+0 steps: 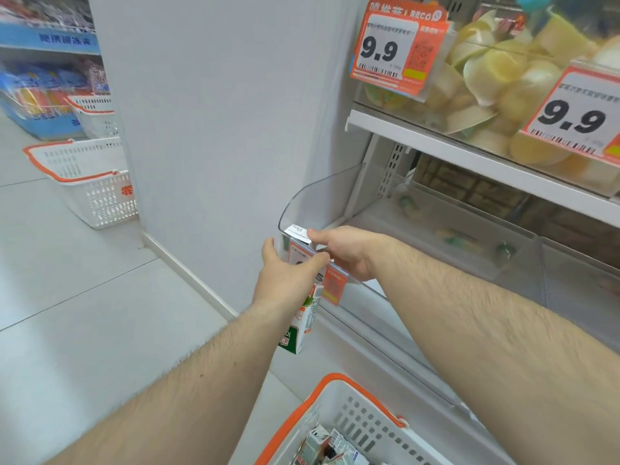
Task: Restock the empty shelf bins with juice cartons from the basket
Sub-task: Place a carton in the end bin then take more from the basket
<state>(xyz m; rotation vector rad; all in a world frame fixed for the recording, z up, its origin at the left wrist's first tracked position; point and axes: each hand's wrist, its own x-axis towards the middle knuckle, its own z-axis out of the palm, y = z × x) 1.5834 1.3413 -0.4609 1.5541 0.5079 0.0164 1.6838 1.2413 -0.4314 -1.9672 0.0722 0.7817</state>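
My left hand [285,276] grips a green and white juice carton [302,323], which hangs below the hand in front of the left corner of the clear shelf bin [322,193]. My right hand [349,253] holds the bin's front wall, fingers curled over its edge beside the orange price tag [335,288]. A white carton top [297,229] shows at the bin's corner next to my right thumb. I cannot tell whether it belongs to the held carton. The white basket with an orange rim [335,380] sits below and holds several cartons [332,448].
A grey wall panel [218,129] stands left of the shelves. The shelf above carries yellow fruit cups [503,78] behind 9.9 price tags [382,50]. More clear bins [469,236] run right. Stacked white baskets [90,182] stand on the floor at the left.
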